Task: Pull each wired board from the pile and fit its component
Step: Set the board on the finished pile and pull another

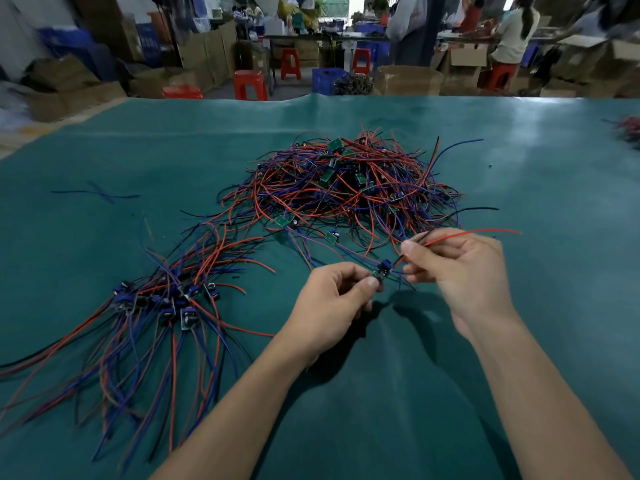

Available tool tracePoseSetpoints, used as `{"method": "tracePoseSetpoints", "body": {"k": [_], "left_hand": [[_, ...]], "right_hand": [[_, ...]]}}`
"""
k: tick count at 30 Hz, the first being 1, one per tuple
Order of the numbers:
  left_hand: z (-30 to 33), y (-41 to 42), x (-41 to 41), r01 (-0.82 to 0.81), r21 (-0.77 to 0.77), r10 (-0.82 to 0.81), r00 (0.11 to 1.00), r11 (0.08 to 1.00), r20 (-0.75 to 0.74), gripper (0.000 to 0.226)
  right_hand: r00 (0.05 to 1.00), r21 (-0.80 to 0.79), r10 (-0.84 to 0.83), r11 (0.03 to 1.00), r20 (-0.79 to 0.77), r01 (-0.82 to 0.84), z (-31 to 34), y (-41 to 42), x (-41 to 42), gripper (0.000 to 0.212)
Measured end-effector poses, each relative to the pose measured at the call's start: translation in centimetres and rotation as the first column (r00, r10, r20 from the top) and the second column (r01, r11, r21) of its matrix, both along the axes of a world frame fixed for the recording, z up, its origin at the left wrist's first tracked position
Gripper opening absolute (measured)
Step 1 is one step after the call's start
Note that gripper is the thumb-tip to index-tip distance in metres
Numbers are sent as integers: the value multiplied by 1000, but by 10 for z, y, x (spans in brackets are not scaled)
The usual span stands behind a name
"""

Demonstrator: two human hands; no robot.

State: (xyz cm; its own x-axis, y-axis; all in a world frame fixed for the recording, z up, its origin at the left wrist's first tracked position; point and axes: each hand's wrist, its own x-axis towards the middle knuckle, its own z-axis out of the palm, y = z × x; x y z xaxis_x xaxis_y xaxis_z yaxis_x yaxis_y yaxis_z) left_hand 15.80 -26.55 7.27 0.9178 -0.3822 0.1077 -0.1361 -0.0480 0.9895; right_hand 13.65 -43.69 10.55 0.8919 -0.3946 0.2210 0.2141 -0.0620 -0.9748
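1. Left hand (334,297): thumb and fingers pinch the small board (382,270), held just above the mat (346,427).
2. Right hand (460,271): fingers curled, pinching the board's red wire (478,233) beside the board.
3. Done bundle (166,299) far left.
4. Pile (349,181) behind hands, mid-mat.

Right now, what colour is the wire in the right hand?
Red wire, pinched by the right hand; head view.

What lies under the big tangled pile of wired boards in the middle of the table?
The pile rests on the green table cover, which shows all round it. Green boards lie on top. Anything buried beneath the wires is hidden.
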Motion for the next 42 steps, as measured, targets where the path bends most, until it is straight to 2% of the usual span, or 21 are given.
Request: {"method": "tracePoseSetpoints", "body": {"k": [3, 5, 7, 9, 11, 13, 15, 17, 18, 20, 24, 27, 29, 31, 32, 34, 36, 38, 40, 41, 42], "left_hand": [[0, -1, 0, 18, 26, -18, 1000, 999, -3, 21], [-1, -1, 1, 21, 28, -20, 1000, 999, -10, 24], [-1, -1, 1, -12, 29, 13, 1000, 1000, -6, 25], [-1, 0, 2, -88, 12, 89, 996, 996, -16, 24], [-2, 1, 4, -185, -37, 183, 982, 982, -56, 23], [-1, 2, 6, -247, -77, 240, 967, 966, -90, 24], [-1, 0, 6, -242, -88, 235, 968, 966, -88, 25], [0, 0, 4, -201, -77, 199, 980, 977, -32, 26], [0, 0, 4, -176, -63, 176, 984, 982, 2, 27], [1, 0, 4, -123, -53, 125, 991, 991, 39, 29], [1, 1, 1, 6, -23, -4, 994, 1000, 110, 26], [-1, 1, 0, 46, -1, -46, 993, 999, 109, 24], [-5, 0, 1, 40, 35, -43, 995, 999, 88, 24], [-7, -2, 1, 29, 109, -38, 996, 994, 82, 25], [-7, -3, 1, 26, 117, -35, 996, 993, 76, 25], [-8, -3, 0, 16, 71, -21, 997, 997, 68, 25], [-7, -1, -1, -5, 39, 3, 999, 999, 54, 25], [-7, -1, 0, -27, 59, 23, 998, 998, 66, 24], [-6, -1, 1, -43, 103, 36, 997, 994, 72, 24], [-4, -1, 1, -53, 119, 46, 997, 992, 60, 23], [-4, -1, 2, -65, 118, 60, 997, 991, 47, 22]], "right_hand": [[985, 10, -152, 988, 81, 151, 2, -13, 2, 16], [961, 112, -256, 963, 108, 244, 2, -18, 2, 17], [915, 284, -388, 894, 108, 345, 2, -23, 3, 19], [847, 454, -524, 778, 86, 435, 4, -30, 2, 19], [822, 482, -568, 733, 45, 480, 6, -35, 2, 17], [894, 305, -448, 850, -9, 429, 3, -27, 2, 16], [979, 42, -186, 981, -85, 190, -7, -3, 2, 16], [993, -130, 29, 991, -115, -44, -14, 25, 0, 10], [994, -203, 59, 976, -89, -76, -17, 35, 0, 6], [1000, -315, 12, 949, -3, -12, -17, 41, -1, 10], [972, -321, -121, 929, 202, 182, 11, 24, -7, 14], [908, -230, -212, 923, 362, 308, 62, 24, -11, 14], [892, -188, -144, 951, 429, 245, 99, 43, -13, 14], [898, -233, 37, 970, 438, 74, 127, 73, -8, 15], [906, -277, 157, 960, 392, -47, 138, 89, -4, 16], [891, -374, 408, 872, 199, -315, 150, 121, 9, 20], [847, -514, 528, 711, -61, -480, 150, 143, 26, 35], [842, -719, 473, 488, -260, -496, 138, 154, 48, 38], [902, -868, 321, 309, -290, -389, 120, 148, 76, 23], [921, -890, 238, 272, -307, -367, 110, 141, 89, 18], [924, -889, 153, 257, -349, -379, 98, 132, 99, 21]]}}
